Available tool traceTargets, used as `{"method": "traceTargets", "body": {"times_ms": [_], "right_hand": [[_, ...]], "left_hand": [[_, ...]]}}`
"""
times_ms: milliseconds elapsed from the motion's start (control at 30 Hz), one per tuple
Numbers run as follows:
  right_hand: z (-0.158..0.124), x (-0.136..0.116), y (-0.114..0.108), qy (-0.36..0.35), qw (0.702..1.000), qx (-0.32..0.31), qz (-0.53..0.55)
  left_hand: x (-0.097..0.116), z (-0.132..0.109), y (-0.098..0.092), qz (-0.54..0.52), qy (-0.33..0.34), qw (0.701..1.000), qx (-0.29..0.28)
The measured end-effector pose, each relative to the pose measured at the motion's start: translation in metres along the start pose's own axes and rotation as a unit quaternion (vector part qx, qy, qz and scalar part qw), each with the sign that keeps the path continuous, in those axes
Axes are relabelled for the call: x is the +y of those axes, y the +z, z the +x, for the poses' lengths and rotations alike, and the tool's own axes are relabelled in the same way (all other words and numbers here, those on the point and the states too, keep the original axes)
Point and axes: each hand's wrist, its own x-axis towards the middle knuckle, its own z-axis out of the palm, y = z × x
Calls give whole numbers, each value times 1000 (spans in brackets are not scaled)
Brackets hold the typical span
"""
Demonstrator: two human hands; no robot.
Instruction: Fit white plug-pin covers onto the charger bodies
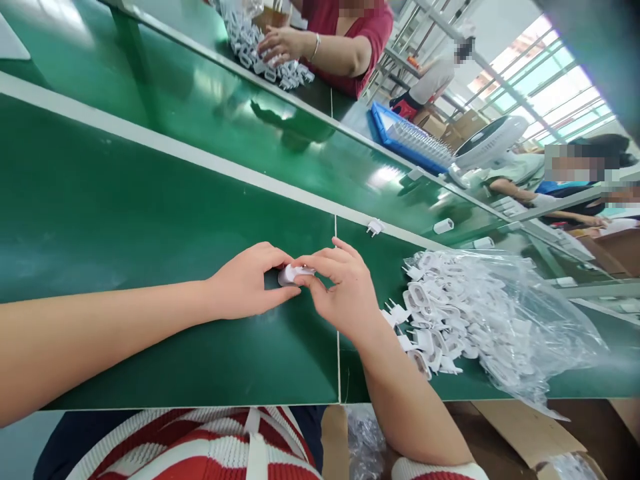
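Note:
Over the green table, my left hand (245, 281) pinches a small white charger housing (287, 275) between thumb and fingers. My right hand (346, 288) meets it from the other side, its thumb and forefinger closed on a white plug piece (305, 270) at the housing's end. The two white parts touch, though fingers cover much of them, so I cannot tell how far they are joined. To the right of my right hand lies a heap of white plug pieces (435, 320) with metal pins, spilling from a clear plastic bag (550, 333).
A single plug piece (375, 228) lies by the pale strip. Beyond it, white housings (443, 226) rest on the green conveyor belt (320, 157). Across the belt, a co-worker's hand (280, 45) reaches into another heap. A blue tray (385, 127) and a fan (490, 140) stand farther right.

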Motion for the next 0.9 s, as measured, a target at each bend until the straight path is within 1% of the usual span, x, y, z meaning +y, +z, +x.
{"method": "traceTargets", "body": {"times_ms": [133, 267, 367, 467, 567, 633, 700, 733, 767, 800, 833, 867, 900], "right_hand": [[-2, 1, 4, 24, 998, 5, 55], [1, 2, 2, 40, 994, 1, 105], [1, 5, 0, 46, 991, -6, 125], [-2, 6, 1, 38, 991, -3, 128], [-2, 9, 1, 45, 988, -5, 150], [0, 15, -2, 64, 977, -34, 201], [3, 25, -6, 94, 955, -73, 271], [5, 33, -8, 114, 947, -75, 290], [7, 41, -10, 139, 945, -60, 289], [10, 51, -10, 166, 952, -21, 257], [12, 62, -10, 190, 961, 12, 202], [14, 72, -9, 215, 966, 31, 140], [16, 82, -8, 243, 966, 28, 80]], "left_hand": [[4, 0, -7, -26, -44, 998, -38], [-4, 0, -12, -31, -84, 994, -63], [-9, 2, -15, -39, -114, 989, -91], [-8, 3, -17, -44, -124, 987, -94], [-3, 1, -15, -11, -88, 993, -82], [0, 0, -13, 25, -61, 995, -78], [2, 3, -10, 54, -56, 994, -72], [2, 7, -10, 66, -60, 994, -65], [1, 13, -10, 78, -64, 993, -53], [0, 21, -11, 91, -68, 993, -32], [-4, 32, -15, 104, -72, 992, -7], [-8, 45, -19, 117, -77, 990, 23], [-14, 59, -26, 128, -83, 987, 58]]}}
